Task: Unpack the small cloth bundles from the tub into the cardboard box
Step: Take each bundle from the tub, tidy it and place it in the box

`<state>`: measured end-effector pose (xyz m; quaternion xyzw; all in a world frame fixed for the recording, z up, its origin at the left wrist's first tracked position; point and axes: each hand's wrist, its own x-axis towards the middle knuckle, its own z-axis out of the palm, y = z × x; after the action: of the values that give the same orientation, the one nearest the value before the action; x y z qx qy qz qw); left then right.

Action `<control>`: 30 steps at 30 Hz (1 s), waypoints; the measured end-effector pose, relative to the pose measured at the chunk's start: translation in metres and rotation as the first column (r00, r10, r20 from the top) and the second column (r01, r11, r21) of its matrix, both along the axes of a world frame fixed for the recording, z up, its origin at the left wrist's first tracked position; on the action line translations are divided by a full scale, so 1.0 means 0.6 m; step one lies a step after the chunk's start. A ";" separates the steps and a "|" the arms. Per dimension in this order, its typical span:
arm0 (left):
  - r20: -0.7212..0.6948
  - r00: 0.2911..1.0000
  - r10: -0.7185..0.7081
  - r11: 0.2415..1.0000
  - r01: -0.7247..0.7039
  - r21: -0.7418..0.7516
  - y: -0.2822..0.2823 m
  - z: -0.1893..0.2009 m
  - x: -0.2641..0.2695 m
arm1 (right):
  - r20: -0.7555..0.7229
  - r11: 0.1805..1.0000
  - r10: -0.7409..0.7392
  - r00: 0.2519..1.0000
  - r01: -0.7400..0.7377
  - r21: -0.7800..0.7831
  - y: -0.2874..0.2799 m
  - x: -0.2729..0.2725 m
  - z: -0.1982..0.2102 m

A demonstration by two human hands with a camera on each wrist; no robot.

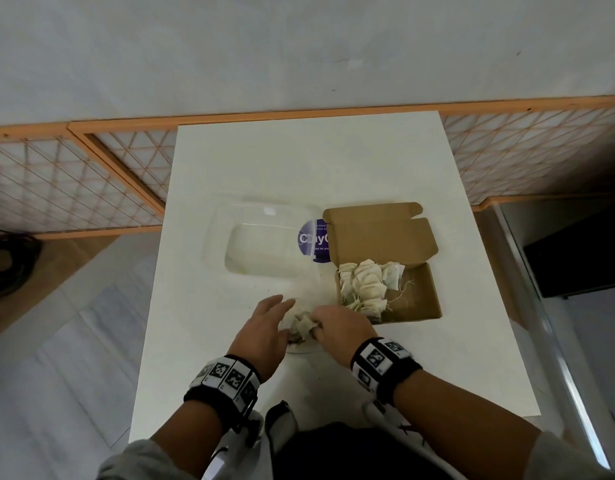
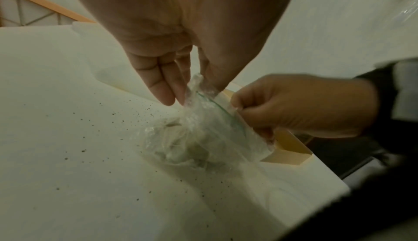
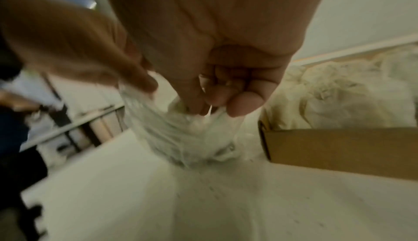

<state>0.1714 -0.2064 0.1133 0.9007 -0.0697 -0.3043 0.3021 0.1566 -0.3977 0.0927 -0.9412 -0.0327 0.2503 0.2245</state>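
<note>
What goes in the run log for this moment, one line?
stage: emptying clear bag beside cardboard box | left hand: pinches bag mouth | right hand: grips bundles in bag | box: part filled | tub: looks empty

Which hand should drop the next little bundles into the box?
Right, probably. The right hand already grips bundles inside the clear bag and is beside the cardboard box. The left hand pinches the bag open.
</note>
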 end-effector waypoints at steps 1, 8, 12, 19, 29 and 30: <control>-0.007 1.000 0.014 1.000 -0.014 -0.012 -0.001 0.000 0.002 | -0.008 0.995 -0.070 0.997 0.071 0.073 -0.004 0.000 0.011; -0.036 0.999 -0.008 1.000 0.008 -0.014 -0.009 0.016 0.018 | 0.009 0.886 -0.247 0.969 0.222 0.407 -0.030 0.007 0.107; 0.052 0.997 -0.060 0.998 0.058 0.027 -0.005 0.057 0.021 | 0.061 0.893 -0.225 0.973 0.180 0.411 -0.046 0.011 0.153; 0.313 0.937 -0.154 0.973 0.199 -0.117 -0.047 0.160 0.016 | 0.190 0.988 0.075 0.979 -0.098 0.118 -0.052 0.007 0.187; 0.357 0.931 -0.076 0.968 0.154 -0.196 -0.062 0.202 0.030 | 0.273 0.951 -0.052 0.961 -0.036 0.308 -0.066 0.004 0.225; 0.310 0.950 -0.040 0.953 0.130 -0.273 -0.063 0.209 0.027 | 0.275 0.942 -0.067 0.959 -0.030 0.335 -0.067 0.004 0.230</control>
<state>0.1878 -0.2442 0.2387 0.8785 -0.1979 -0.1631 0.4032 0.1591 -0.4378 0.2309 -0.9154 -0.0977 0.1018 0.3769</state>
